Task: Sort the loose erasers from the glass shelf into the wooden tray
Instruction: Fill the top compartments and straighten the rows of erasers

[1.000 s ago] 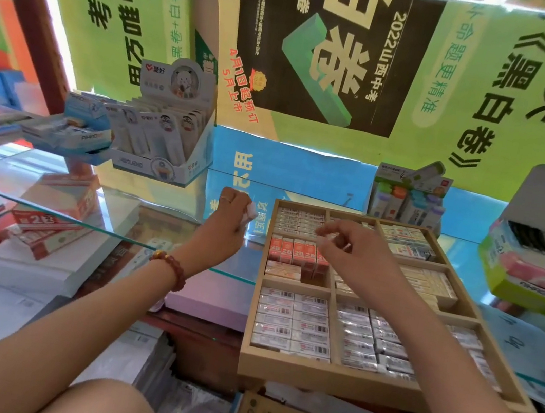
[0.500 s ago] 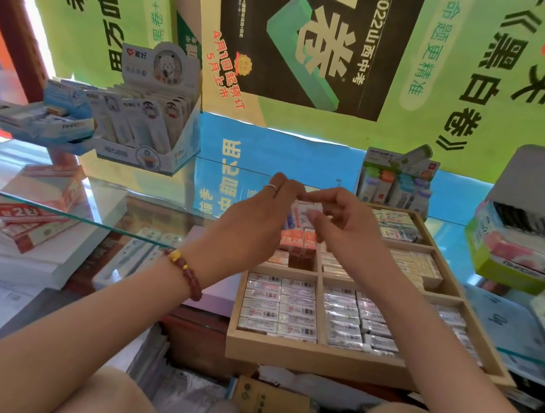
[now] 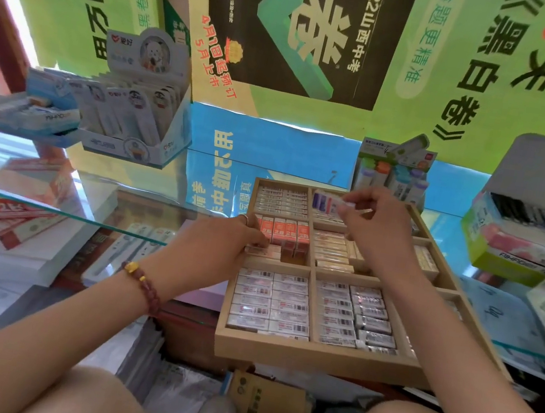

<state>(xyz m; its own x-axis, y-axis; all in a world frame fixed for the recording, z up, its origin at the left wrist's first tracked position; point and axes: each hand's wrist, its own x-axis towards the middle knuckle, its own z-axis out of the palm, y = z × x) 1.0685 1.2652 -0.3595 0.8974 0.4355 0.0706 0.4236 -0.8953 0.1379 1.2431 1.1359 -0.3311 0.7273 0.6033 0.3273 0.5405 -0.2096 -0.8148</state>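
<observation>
Eraser pinched in the right hand grip, above the wooden tray; left hand grip unclear.

Glass shelf: wooden tray, white display box left, green carton right, maybe marker pack behind.

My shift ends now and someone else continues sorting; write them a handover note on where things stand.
Right hand: pinches a purple-banded eraser over the wooden tray, back middle compartment; not yet set down.
Left hand: fingertips at a small eraser in the left middle compartment; grip unclear.
Done: most compartments look filled.
Left: place both, then check the glass shelf for strays.
</observation>
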